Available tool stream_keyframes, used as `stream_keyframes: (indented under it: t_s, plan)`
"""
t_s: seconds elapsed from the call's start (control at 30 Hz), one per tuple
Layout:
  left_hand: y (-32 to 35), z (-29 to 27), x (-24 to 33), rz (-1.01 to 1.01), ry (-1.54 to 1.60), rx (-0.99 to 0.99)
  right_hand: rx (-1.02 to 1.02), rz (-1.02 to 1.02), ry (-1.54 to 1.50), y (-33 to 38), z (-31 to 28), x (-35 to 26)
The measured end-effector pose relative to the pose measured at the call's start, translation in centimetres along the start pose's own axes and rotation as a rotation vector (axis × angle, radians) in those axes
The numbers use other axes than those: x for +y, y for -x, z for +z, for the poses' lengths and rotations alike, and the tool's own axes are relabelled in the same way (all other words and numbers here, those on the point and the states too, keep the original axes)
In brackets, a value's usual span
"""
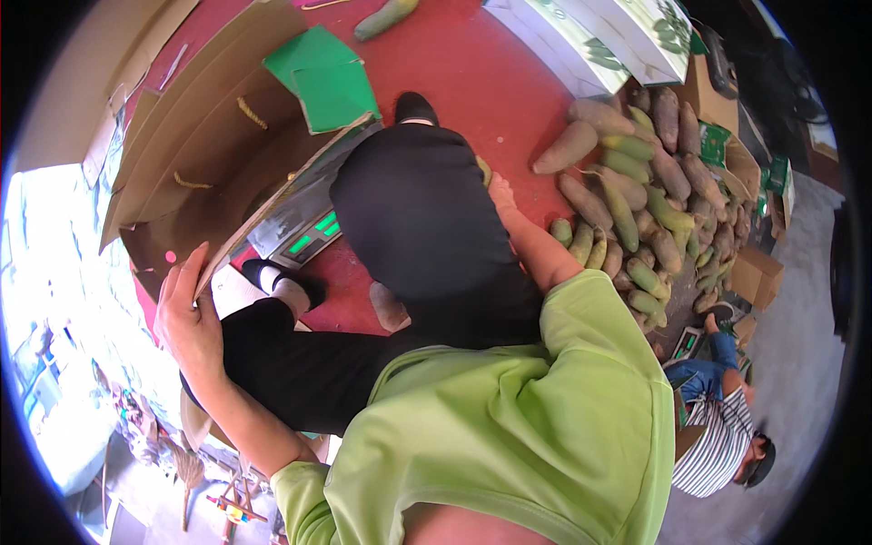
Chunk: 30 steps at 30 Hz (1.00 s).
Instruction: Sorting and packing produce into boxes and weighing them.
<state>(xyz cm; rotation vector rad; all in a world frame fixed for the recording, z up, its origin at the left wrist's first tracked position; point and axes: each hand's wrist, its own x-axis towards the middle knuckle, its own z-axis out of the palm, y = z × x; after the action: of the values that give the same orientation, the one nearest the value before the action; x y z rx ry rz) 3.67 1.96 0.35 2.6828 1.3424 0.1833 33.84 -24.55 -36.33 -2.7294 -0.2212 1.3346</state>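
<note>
My left hand [189, 322] grips the near edge of an open brown cardboard box [204, 150], thumb on one side and fingers on the other. Beside that box, a scale [313, 238] with glowing green displays stands near my foot. My right hand [500, 196] reaches down past my bent knee, which hides most of its fingers. A bit of something yellowish-green [485, 169] shows between that hand and the knee; whether I hold it cannot be made out. One radish [389, 307] lies on the red floor between my legs.
A large heap of green and brownish radishes [636, 213] lies to the right, with white boxes [590, 45] behind it. Another radish [385, 18] lies at the far side. At the lower right a person in a striped top [722, 436] works near another scale [688, 343].
</note>
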Motion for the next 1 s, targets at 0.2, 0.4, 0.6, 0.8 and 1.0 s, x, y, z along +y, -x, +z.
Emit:
stream_keyframes:
  t_s: [0.2,0.4,0.6,0.8,1.0]
  plan:
    - [0.0,-0.6,-0.1,0.018,-0.001,-0.031,0.029,-0.107,0.040,-3.3,2.3,1.7]
    - [-0.3,-0.6,-0.4,0.027,0.022,-0.031,0.176,-0.422,-0.267,-3.1,-2.0,-0.5]
    - [0.4,-0.8,-1.1,0.052,0.030,-0.049,0.299,-0.951,-0.545,3.5,-11.8,-8.0]
    - [0.6,-0.5,-1.5,0.109,-0.003,-0.015,0.349,-1.222,-0.681,18.2,-25.3,-19.5]
    - [0.8,-1.1,-1.5,0.115,0.019,-0.066,0.012,-1.701,-0.711,30.9,-25.7,-28.4]
